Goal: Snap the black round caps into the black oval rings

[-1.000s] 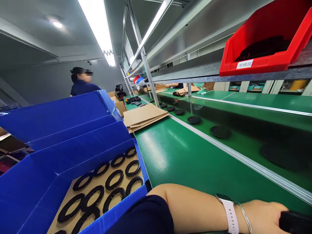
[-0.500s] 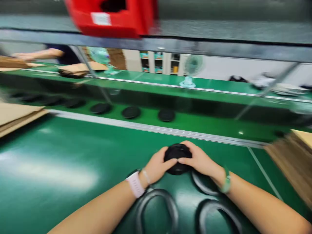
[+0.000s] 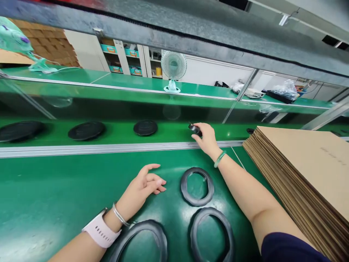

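My right hand (image 3: 205, 138) is closed on a small black part (image 3: 195, 129), held over the green strip behind the metal rail. Over the green table, my left hand (image 3: 144, 185) is empty, its fingers apart and slightly curled. Three dark rubber rings lie near me: one (image 3: 183, 186) between my hands, another (image 3: 193, 233) below it, and a third (image 3: 163, 240) by my left wrist. Beyond the rail sit black round discs, the nearest (image 3: 145, 128) left of my right hand, others (image 3: 86, 130) further left.
A tall stack of cardboard sheets (image 3: 305, 156) stands at the right beside my right arm. The metal rail (image 3: 95, 148) crosses the table. Behind are a raised green shelf, a small fan (image 3: 173, 67) and a metal beam (image 3: 152, 32) overhead.
My hands have parted from the black round piece they both held. My right hand has moved forward over the strip with a small black part, my left hand has opened, and the view has turned right.
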The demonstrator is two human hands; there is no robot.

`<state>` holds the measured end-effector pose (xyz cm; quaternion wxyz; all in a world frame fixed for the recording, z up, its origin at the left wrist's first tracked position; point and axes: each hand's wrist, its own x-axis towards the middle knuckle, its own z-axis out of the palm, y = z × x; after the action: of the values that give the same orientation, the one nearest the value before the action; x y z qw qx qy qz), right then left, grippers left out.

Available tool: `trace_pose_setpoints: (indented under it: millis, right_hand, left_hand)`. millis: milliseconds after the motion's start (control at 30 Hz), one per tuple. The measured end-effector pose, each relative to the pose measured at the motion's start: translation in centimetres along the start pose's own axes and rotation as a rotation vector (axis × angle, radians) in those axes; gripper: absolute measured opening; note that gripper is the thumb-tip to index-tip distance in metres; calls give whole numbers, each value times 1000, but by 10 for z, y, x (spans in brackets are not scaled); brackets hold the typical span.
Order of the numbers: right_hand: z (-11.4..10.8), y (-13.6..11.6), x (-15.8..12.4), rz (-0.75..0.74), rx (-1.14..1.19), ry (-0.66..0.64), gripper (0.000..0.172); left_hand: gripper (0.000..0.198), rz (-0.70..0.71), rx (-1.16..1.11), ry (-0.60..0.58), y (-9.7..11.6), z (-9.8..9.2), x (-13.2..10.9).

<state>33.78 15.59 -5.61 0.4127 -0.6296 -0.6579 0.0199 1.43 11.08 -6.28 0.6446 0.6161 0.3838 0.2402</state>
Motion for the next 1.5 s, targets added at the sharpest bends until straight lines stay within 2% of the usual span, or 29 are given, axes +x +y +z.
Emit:
trace_pose_setpoints:
  millis: [67,133,200,267,400,500,600,700,767,867,1100,1200,1300,1367,1433,1500]
  right_hand:
    - [6,15,0,-22,-197,-261,53]
    - [13,22,-4,-26,-255,-388,57]
    - [18,25,-6,-39,-235,-353,54]
    - [21,28,-5,-6,-202,-223,49]
    - [20,37,-2,188,-133,9,46]
    - [21,41,0,215,-85,-9,51]
    - [24,39,0,168,-12,-77,55]
    - [27,37,0,138,87,-91,53]
    - [27,37,0,148,134,-90,51]
    - [28,37,0,167,147,-86,50]
    - [30,27,1,128,77,-83,52]
    - [24,33,6,164,2,-26,40]
    - [6,55,10,321,-118,88,28]
    - [-11,74,11,481,-214,173,26]
    - [-28,92,11,637,-312,246,27]
    - [-43,107,12,755,-407,300,30]
  left_hand:
    - [49,7,43,-21,0,0,-1]
    - [43,41,109,-51,1,1,-3]
    - [38,98,191,-84,2,2,-5]
    - [33,152,279,-114,3,3,-6]
    - [26,225,452,-137,0,0,-6]
    - [29,353,542,-172,-1,-2,-6]
    - [38,514,671,-293,2,-1,-7]
    - [51,578,813,-410,8,5,-11]
    - [60,592,851,-433,11,11,-14]
    - [67,613,833,-427,11,17,-17]
    - [68,683,841,-399,3,28,-17]
    - [65,711,880,-340,-3,26,-12]
    - [54,733,940,-282,-10,15,-1]
    - [38,698,909,-260,-13,5,6]
    - [23,574,778,-180,-14,-4,11]
    - [29,377,580,-52,-12,-9,13]
